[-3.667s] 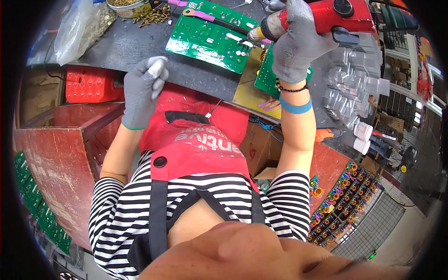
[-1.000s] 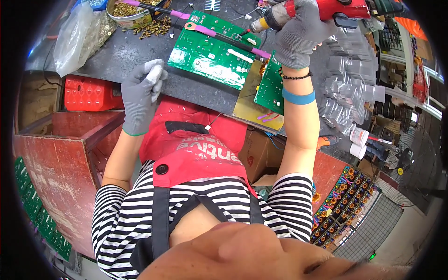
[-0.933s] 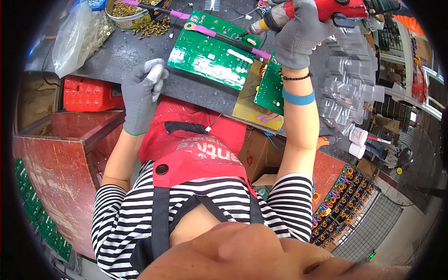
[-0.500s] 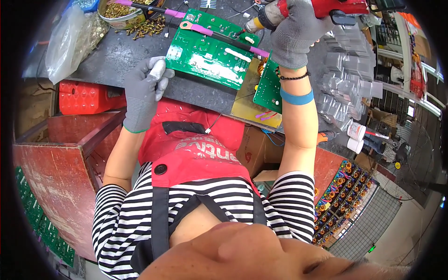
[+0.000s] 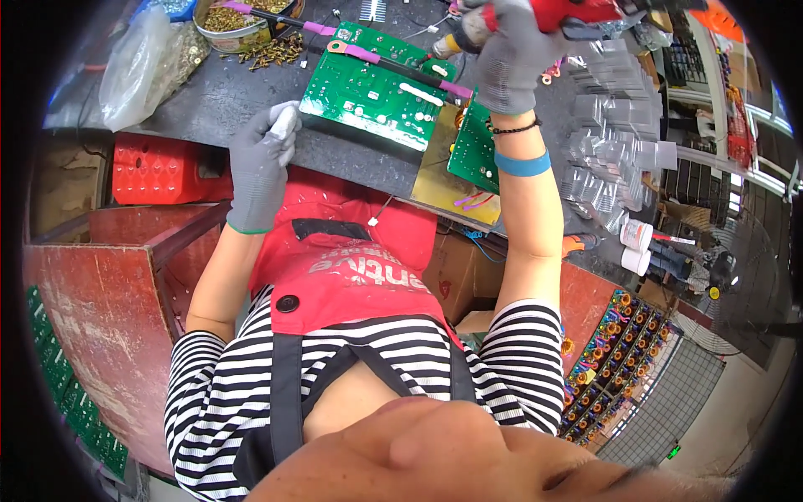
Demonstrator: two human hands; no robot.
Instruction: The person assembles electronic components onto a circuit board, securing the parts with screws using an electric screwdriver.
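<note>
My right hand [image 5: 508, 63], in a grey glove, grips a red power screwdriver [image 5: 559, 12] at the top of the view; its tip hangs over the far edge of a green circuit board [image 5: 368, 88] lying on the dark bench. A black cable with pink sleeves [image 5: 393, 64] runs across that board. My left hand [image 5: 261, 159], also gloved, rests at the bench's near edge just left of the board, fingers curled; whether it pinches something small I cannot tell. A second green board [image 5: 473, 146] lies under my right wrist on a yellow sheet [image 5: 443, 180].
A tin of brass screws [image 5: 230, 15] with loose screws beside it and a clear bag [image 5: 142, 58] sit at the back left. Clear plastic parts [image 5: 615, 142] pile up at the right. A red stool [image 5: 163, 171] and red wooden box [image 5: 92, 276] stand to the left; a crate of coils [image 5: 615, 368] lies at the lower right.
My right hand has carried the screwdriver up and slightly left, toward the board's far edge. My left hand has stayed by the bench edge, shifting only a little.
</note>
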